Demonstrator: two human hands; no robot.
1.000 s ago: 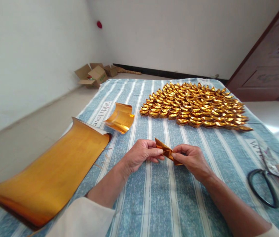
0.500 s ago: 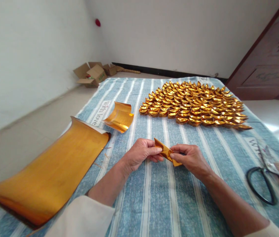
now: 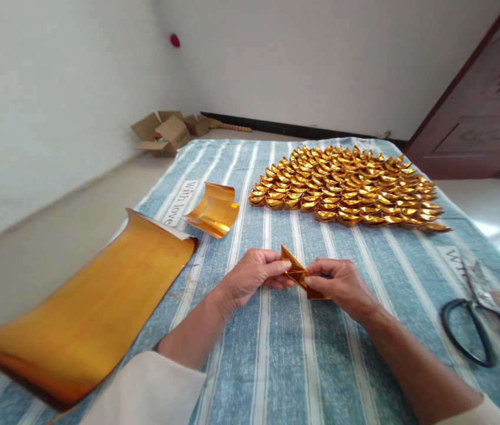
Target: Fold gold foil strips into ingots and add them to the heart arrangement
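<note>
A small folded piece of gold foil paper (image 3: 296,271) is held just above the striped cloth, with pointed corners at its upper left and lower right. My left hand (image 3: 258,271) pinches its left side, thumb on top and fingers underneath. On the other side my right hand (image 3: 338,282) grips it between thumb and fingers, hiding part of the right end. Beyond my hands stand many folded gold paper ingots (image 3: 347,186) in tight rows. Curled small gold sheets (image 3: 215,209) lie to the left of the ingots.
Large gold paper sheets (image 3: 85,307) lie curled along the table's left edge. Black-handled scissors (image 3: 475,330) rest at the right. Blue-and-white striped cloth (image 3: 241,378) covers the table. An open cardboard box (image 3: 167,136) sits on the floor beyond the far left corner.
The folded gold paper has turned a little between my fingers, and its creases look flatter and sharper. Both hands keep nearly the same place and grip.
</note>
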